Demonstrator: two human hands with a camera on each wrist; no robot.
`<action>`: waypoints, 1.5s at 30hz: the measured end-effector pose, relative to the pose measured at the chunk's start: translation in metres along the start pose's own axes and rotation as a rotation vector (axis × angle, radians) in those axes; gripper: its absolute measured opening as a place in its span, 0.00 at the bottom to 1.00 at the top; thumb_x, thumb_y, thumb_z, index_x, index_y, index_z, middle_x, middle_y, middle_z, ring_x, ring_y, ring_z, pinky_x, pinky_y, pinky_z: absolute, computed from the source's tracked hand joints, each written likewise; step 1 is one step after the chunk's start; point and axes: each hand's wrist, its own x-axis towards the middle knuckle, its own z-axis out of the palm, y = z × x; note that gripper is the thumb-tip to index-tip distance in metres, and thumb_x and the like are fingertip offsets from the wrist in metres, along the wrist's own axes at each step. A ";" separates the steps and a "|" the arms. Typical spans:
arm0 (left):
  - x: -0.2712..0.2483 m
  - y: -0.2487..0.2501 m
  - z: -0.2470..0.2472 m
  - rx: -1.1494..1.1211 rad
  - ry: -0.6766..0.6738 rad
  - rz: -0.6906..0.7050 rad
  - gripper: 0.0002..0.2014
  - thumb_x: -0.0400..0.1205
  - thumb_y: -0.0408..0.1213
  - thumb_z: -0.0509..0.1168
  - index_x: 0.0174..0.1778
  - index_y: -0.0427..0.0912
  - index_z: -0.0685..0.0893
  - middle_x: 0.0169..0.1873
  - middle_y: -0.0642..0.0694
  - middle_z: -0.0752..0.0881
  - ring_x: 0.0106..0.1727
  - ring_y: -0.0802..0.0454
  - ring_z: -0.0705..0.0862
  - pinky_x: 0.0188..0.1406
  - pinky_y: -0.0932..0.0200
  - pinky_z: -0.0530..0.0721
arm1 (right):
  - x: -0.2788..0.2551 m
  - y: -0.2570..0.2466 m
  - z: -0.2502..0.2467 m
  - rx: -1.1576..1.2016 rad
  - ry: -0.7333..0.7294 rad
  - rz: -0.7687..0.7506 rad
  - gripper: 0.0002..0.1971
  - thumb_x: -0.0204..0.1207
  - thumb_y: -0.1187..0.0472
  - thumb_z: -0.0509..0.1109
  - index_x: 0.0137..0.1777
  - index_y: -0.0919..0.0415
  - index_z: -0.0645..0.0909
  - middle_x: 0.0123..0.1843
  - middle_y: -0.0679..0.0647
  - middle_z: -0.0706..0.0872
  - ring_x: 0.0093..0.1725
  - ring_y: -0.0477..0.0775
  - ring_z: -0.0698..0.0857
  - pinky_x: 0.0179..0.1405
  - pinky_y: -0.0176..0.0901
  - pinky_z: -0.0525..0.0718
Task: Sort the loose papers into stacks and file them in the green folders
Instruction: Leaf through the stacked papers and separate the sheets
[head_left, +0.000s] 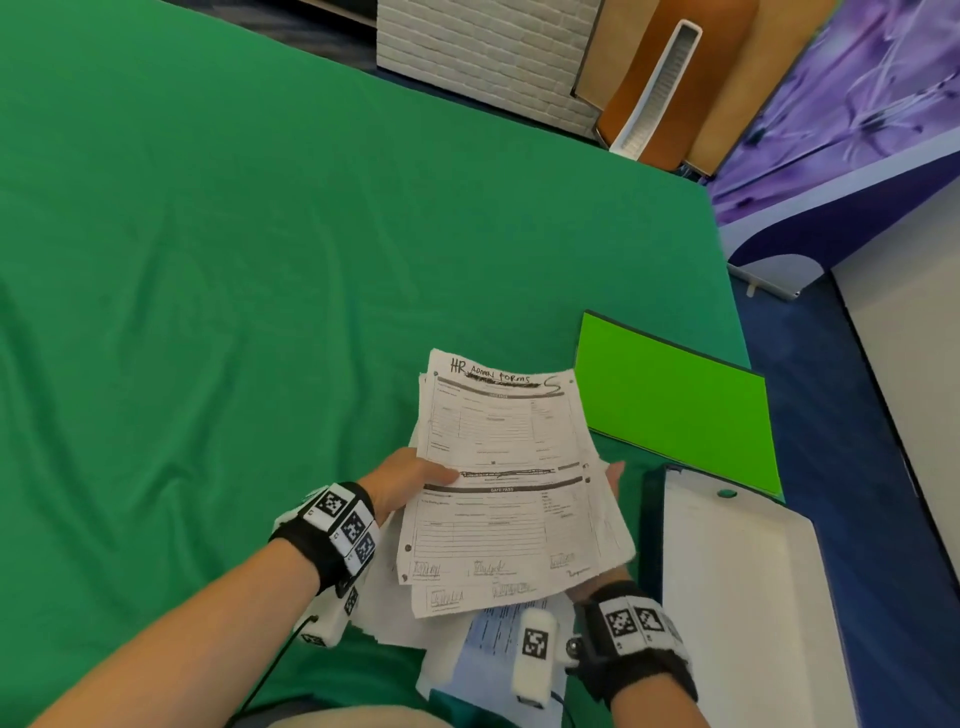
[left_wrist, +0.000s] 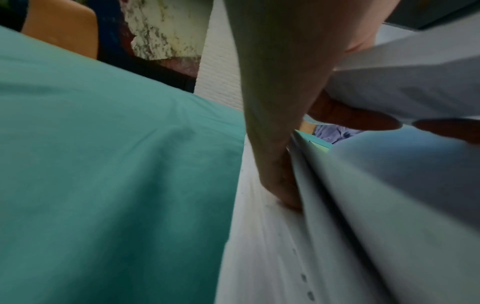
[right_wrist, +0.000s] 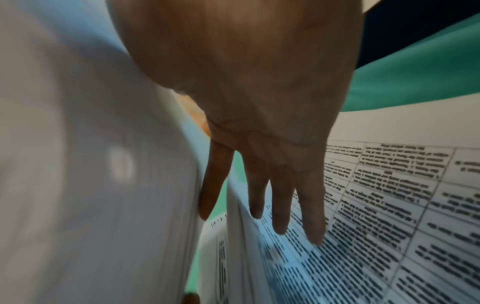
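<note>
We hold the sheaf of forms (head_left: 504, 483) above the green cloth (head_left: 208, 260), left hand (head_left: 410, 480) pinching its left edge, right hand (head_left: 610, 483) flat-fingered beneath; the open green folder (head_left: 675, 405) lies just right, nearer the right hand.

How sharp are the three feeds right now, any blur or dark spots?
Head view: bright, sharp, handwriting on the held papers readable. Left wrist view: dim, soft, fingers shadowed. Right wrist view: left side smeared, printed sheet clearer.
</note>
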 end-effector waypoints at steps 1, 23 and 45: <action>0.002 -0.001 0.001 0.041 -0.007 0.002 0.16 0.83 0.30 0.66 0.68 0.40 0.82 0.63 0.45 0.86 0.61 0.44 0.86 0.66 0.46 0.81 | 0.000 -0.004 -0.002 0.027 -0.035 0.003 0.34 0.80 0.31 0.49 0.49 0.58 0.86 0.40 0.58 0.90 0.41 0.61 0.86 0.42 0.51 0.86; 0.005 -0.009 -0.007 -0.123 -0.096 0.011 0.45 0.74 0.78 0.33 0.68 0.59 0.84 0.67 0.52 0.83 0.69 0.51 0.79 0.80 0.40 0.59 | -0.005 -0.037 -0.026 0.137 -0.065 -0.128 0.22 0.78 0.60 0.68 0.72 0.61 0.78 0.66 0.65 0.85 0.66 0.67 0.83 0.68 0.69 0.77; 0.025 -0.033 0.014 0.566 0.315 0.106 0.20 0.84 0.40 0.62 0.28 0.44 0.63 0.26 0.48 0.64 0.27 0.51 0.64 0.28 0.58 0.59 | 0.019 0.035 -0.078 -0.525 0.319 0.086 0.12 0.84 0.53 0.65 0.59 0.60 0.81 0.53 0.58 0.89 0.53 0.61 0.87 0.59 0.56 0.84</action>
